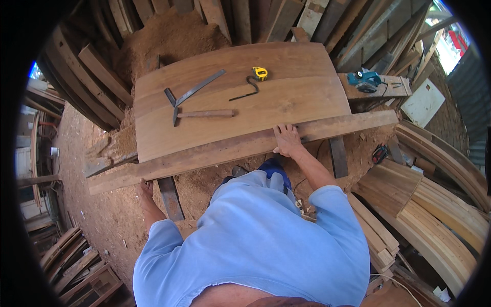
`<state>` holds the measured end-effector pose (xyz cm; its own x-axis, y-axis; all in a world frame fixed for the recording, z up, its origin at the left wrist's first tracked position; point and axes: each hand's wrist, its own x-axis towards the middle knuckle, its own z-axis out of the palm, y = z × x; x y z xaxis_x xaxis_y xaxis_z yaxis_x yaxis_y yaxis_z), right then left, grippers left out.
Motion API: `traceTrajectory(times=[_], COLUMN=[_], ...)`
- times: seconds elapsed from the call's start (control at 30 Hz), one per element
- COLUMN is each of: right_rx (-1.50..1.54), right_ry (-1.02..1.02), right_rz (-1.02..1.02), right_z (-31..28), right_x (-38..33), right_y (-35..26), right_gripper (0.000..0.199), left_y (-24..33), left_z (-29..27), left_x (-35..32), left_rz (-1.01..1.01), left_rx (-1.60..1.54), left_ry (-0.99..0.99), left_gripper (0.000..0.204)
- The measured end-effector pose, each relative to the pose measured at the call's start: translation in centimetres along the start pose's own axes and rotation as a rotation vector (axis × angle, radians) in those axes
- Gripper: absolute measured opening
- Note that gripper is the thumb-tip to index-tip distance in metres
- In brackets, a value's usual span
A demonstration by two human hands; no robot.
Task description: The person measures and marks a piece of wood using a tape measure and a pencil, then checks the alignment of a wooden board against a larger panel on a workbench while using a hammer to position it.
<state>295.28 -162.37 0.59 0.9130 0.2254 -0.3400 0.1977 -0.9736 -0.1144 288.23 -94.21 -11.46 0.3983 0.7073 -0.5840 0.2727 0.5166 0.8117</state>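
A long wooden plank point(215, 151) lies across in front of me, along the near edge of a broad wooden panel point(286, 102). My right hand point(288, 140) grips it near the middle, fingers over the top and thumb at the near edge. At the plank's left part, my left hand point(146, 190) holds the near edge, with some fingers hidden beneath. On the panel rest a try square point(199, 88), a hammer point(204, 113) with a wooden handle, a yellow tape measure point(260, 73) and a dark, bent metal piece point(251, 87).
A teal power planer point(364, 81) sits on a board right of the panel. Support beams point(170, 197) run under the work. Sawdust point(171, 38) is heaped behind, where upright boards lean. Stacked curved timber point(434, 240) lies to the right.
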Motion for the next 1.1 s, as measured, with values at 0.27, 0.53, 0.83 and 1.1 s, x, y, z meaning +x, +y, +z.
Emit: traceTrajectory(times=[0.27,0.53,0.83,1.1], right_rx=[-0.014,0.003,0.037,-0.041], right_ry=[0.005,0.000,0.049,0.020], right_rz=[-0.014,-0.001,0.040,-0.059], right_z=[0.1,-0.1,0.8,2.4], right_x=[0.0,-0.3,-0.2,1.3], right_y=[0.2,0.1,1.4,1.0], right_gripper=[0.089,0.090,0.093,0.096], left_y=[0.1,-0.2,0.1,0.3], left_z=[-0.7,-0.7,1.0,-2.8], left_x=[0.2,1.0,-1.1,0.5], left_rz=[0.003,-0.004,-0.027,-0.008], left_rx=[-0.020,-0.006,-0.015,0.057], left_ry=[-0.047,0.002,-0.008,-0.083], left_gripper=[0.039,0.041,0.043,0.036])
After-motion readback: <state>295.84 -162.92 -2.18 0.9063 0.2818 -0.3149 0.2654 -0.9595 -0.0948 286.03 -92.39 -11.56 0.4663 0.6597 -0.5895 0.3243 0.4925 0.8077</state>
